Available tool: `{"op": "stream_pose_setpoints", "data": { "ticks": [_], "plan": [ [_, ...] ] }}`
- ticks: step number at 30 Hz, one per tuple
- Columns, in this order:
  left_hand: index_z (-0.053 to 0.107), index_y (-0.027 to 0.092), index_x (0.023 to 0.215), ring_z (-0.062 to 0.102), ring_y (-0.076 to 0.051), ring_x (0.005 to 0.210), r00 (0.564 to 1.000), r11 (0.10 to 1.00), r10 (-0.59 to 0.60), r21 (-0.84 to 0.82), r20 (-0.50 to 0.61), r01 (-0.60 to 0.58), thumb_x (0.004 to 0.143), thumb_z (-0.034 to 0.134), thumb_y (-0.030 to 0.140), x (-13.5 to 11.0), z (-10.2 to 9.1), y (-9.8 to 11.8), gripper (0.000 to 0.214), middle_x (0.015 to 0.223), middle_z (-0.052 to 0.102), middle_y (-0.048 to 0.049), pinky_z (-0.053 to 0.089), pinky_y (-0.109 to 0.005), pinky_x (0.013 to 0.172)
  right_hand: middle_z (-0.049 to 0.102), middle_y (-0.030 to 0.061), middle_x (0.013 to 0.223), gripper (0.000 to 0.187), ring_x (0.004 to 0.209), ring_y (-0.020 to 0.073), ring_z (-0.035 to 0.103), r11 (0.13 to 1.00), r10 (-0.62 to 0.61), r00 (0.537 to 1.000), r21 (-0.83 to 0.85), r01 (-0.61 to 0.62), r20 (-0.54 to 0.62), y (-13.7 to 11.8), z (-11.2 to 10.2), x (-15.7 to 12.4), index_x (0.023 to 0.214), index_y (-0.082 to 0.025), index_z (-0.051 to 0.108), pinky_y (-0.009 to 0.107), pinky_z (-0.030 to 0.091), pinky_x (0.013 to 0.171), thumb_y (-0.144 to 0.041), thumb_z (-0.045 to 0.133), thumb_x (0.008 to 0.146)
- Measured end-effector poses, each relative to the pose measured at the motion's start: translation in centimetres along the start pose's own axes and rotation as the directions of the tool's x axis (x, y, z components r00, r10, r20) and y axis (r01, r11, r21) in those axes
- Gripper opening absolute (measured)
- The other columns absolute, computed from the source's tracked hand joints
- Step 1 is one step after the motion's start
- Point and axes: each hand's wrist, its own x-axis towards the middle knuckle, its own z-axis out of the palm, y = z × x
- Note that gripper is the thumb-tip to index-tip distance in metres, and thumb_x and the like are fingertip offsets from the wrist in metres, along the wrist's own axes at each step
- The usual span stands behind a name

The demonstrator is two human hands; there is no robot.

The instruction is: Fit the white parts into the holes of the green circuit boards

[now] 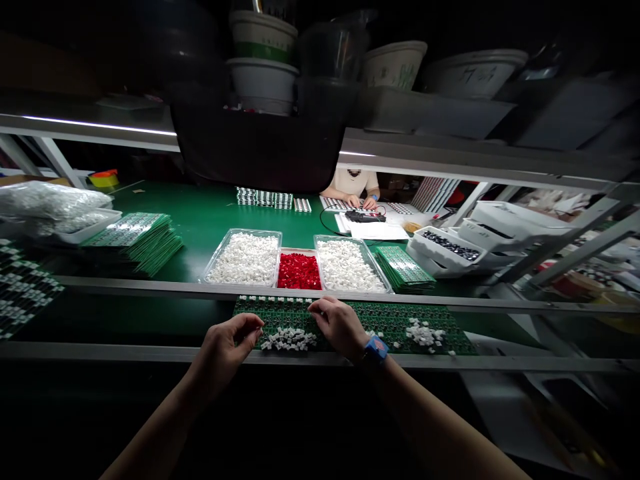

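Green circuit boards (370, 320) lie side by side between two metal rails, with a row of small white connectors along the far edge at the left. My right hand (340, 323), with a blue wrist strap (376, 348), reaches over the boards. Its fingers pinch together at the end of that row; whatever they hold is hidden. Left of the loose pile of white connectors (290, 339), my left hand (230, 341) has thumb and forefinger closed, their contents too small to name. Another pile of white connectors (425, 335) rests on the boards at the right.
Beyond the rail (165, 285) stand two clear trays of white parts (245, 257) (347, 265) and red parts (299, 270) between them. Board stacks (137, 240) (403, 267) flank these. White bins (445, 250) stand right. A co-worker (356, 190) sits opposite. A shelf hangs overhead.
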Motion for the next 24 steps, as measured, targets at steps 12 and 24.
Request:
{"op": "stream_pose_setpoints", "data": {
  "ticks": [12,24],
  "plan": [
    [0.072,0.013,0.095,0.066,-0.018,0.069,0.981,0.97,-0.186,-0.167,-0.05,0.176,0.074,0.062,0.041,-2.2,-1.1,-0.3,0.036,0.075,0.073,-0.0058,0.052,-0.025,0.064,0.067,0.0036,0.096,0.014,0.079,0.0153,0.064,0.982,0.051,0.99,-0.187,-0.026,0.131,-1.3,-0.8,0.5,0.094,-0.02,0.067,0.023,0.044,0.072,-0.018,0.056,0.085],
    [0.069,0.016,0.097,0.068,-0.019,0.073,0.986,0.998,-0.061,-0.015,-0.154,0.059,0.077,0.06,0.034,-1.1,-2.2,-1.6,0.028,0.081,0.074,-0.0048,0.054,-0.026,0.068,0.064,0.0029,0.088,0.01,0.073,0.0159,0.062,0.994,0.034,0.975,-0.11,-0.01,0.22,-1.0,-1.6,-2.3,0.085,-0.021,0.068,0.024,0.044,0.066,-0.019,0.061,0.078]
  ]
}}
